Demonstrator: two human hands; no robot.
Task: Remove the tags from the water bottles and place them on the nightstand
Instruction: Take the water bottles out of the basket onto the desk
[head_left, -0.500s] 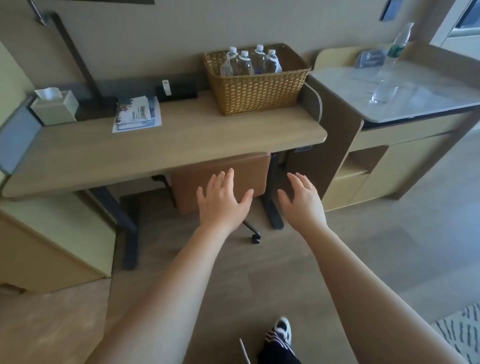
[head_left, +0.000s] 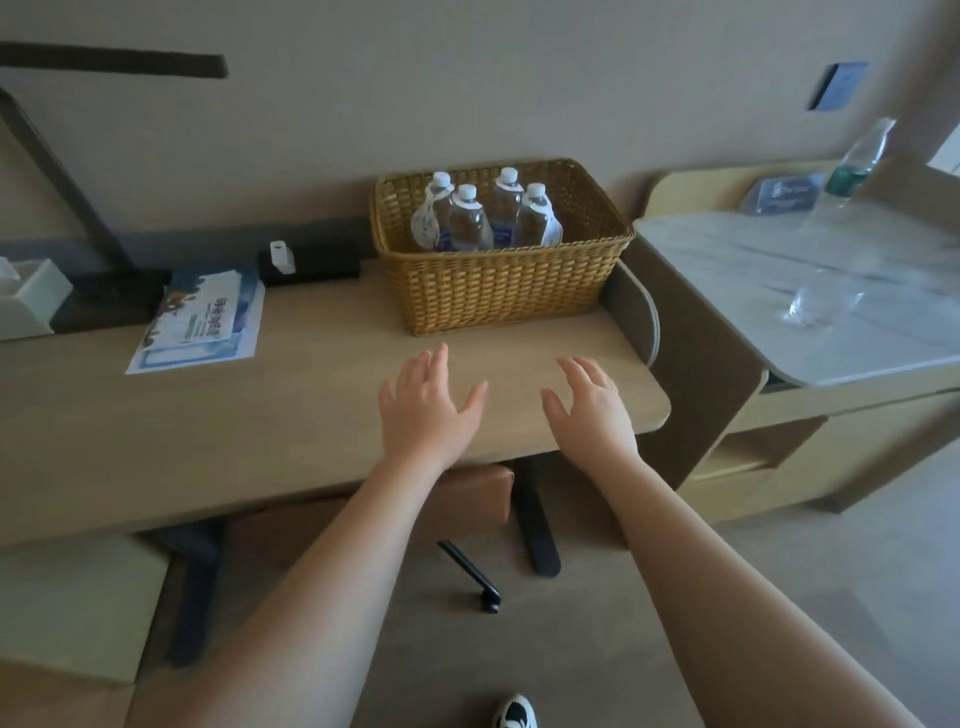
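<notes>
Bottle tags (head_left: 427, 221) half-hidden in basket (head_left: 498, 291)

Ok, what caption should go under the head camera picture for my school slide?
Two open hands, left hand and right hand, over a desk near a wicker basket of four water bottles.

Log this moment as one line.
left hand: open, empty | right hand: open, empty | four bottles: in basket | phase: reaching
</notes>
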